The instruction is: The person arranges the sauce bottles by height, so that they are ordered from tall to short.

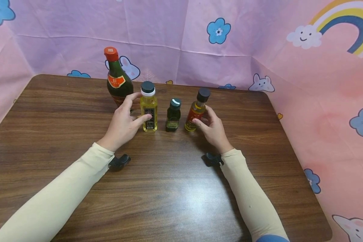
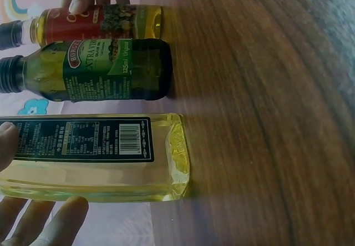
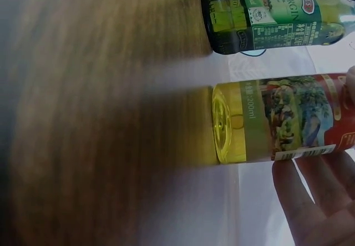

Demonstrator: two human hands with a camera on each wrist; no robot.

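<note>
While both sleeved arms [image 1: 67, 188] reach forward over the table [image 1: 145, 205], the left hand [image 1: 122, 123] grips the yellow bottle [image 1: 149, 103] between thumb and fingers, and the right hand [image 1: 214, 130] grips the red-label bottle [image 1: 196, 111] likewise. Between the two grips stands the small bottle [image 1: 173, 117]. Just behind the left grip, the tall bottle [image 1: 118, 79] is partly hidden low down. Each wrist view cuts off part of its hand; the left one also crops the yellow bottle's cap.
</note>
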